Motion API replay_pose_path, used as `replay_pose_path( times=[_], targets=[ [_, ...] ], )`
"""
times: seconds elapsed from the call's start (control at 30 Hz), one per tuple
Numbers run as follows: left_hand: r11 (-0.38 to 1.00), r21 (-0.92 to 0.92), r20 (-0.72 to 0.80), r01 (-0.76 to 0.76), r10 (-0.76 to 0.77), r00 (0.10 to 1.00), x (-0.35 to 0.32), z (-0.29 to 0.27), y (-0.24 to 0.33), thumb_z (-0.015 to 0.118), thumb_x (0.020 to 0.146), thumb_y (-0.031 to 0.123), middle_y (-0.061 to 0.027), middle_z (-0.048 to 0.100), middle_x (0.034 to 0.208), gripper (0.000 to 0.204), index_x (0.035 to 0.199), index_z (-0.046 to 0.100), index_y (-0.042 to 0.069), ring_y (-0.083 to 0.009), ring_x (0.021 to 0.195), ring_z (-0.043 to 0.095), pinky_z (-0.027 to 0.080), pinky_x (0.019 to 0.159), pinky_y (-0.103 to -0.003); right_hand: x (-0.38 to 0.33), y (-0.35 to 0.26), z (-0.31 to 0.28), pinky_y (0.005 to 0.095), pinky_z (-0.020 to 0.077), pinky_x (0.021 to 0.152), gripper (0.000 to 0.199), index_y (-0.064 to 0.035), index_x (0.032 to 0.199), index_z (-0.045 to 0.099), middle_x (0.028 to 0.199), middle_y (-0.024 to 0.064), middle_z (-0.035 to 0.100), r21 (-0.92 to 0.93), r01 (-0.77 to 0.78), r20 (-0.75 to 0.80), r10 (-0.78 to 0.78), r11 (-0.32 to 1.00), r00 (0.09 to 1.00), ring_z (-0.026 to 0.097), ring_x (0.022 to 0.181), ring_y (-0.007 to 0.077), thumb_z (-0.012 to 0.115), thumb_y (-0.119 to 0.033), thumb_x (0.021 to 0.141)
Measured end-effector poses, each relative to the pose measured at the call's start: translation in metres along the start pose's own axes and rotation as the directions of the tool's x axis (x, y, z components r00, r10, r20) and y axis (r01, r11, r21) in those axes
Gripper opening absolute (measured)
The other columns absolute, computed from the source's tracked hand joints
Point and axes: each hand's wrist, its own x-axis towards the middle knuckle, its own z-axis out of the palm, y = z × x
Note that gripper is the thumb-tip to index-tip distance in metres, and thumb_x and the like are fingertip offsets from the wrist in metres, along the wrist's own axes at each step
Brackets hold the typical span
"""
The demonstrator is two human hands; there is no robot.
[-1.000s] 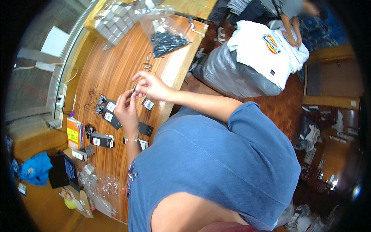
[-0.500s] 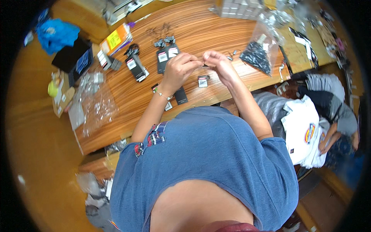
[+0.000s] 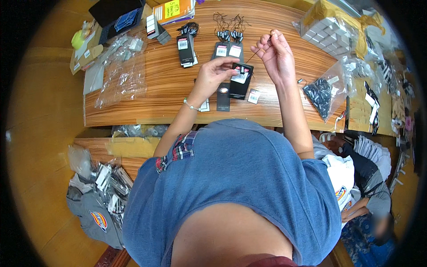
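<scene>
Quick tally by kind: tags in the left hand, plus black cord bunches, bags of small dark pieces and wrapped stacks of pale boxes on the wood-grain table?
Black tag in the left hand: 1
Black cord bunches: 3
Clear bag of small dark pieces: 1
Wrapped stack of pale boxes: 1
Total: 6

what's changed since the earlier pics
The hands have parted: the right hand has moved up and away from the left hand, pinching a dark cord that runs toward a black tag. That tag, now plainly visible, is in the left hand. The view has turned too. The small card and bag still lie on the table.
</scene>
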Motion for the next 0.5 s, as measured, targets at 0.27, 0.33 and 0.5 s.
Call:
replay_pose_path(
  times=[0.27, 0.33, 0.5],
  targets=[
    [0.380, 0.899, -0.174, 0.218, -0.149, 0.974, -0.051, -0.096, -0.072, 0.073, 0.066, 0.022, -0.0140, 0.050, 0.107, 0.052, 0.112, 0.055, 0.006, -0.0308, 0.104, 0.045, 0.038, 0.089, -0.038, -0.015, -0.018, 0.026, 0.0238, 0.0444, 0.060, 0.008, -0.0063, 0.091, 0.049, 0.072, 0.0061, 0.054, -0.247, -0.016, 0.061, 0.032, 0.969, 0.998, 0.049, 0.062, 0.0105, 0.049, -0.014, 0.089],
    [0.445, 0.884, -0.123, 0.144, -0.075, 0.990, -0.058, -0.099, -0.085, 0.074, 0.064, 0.021, -0.0132, 0.048, 0.108, 0.052, 0.110, 0.056, 0.005, -0.0306, 0.105, 0.043, 0.038, 0.090, -0.038, -0.015, -0.016, 0.022, 0.0223, 0.0427, 0.059, 0.007, -0.0059, 0.091, 0.050, 0.071, 0.0056, 0.054, -0.265, -0.019, 0.023, 0.026, 0.964, 0.999, 0.048, 0.061, 0.0102, 0.049, -0.013, 0.089],
    [0.473, 0.881, -0.098, 0.025, 0.129, 0.987, -0.062, -0.097, -0.084, 0.072, 0.067, 0.015, -0.0127, 0.050, 0.103, 0.042, 0.106, 0.057, 0.004, -0.0263, 0.100, 0.047, 0.041, 0.086, -0.035, -0.019, -0.005, 0.019, 0.0212, 0.0429, 0.060, 0.009, -0.0040, 0.094, 0.051, 0.071, 0.0057, 0.056, -0.398, -0.072, -0.061, 0.051, 0.915, 0.997, 0.050, 0.062, 0.0104, 0.050, -0.010, 0.088]
  ],
)
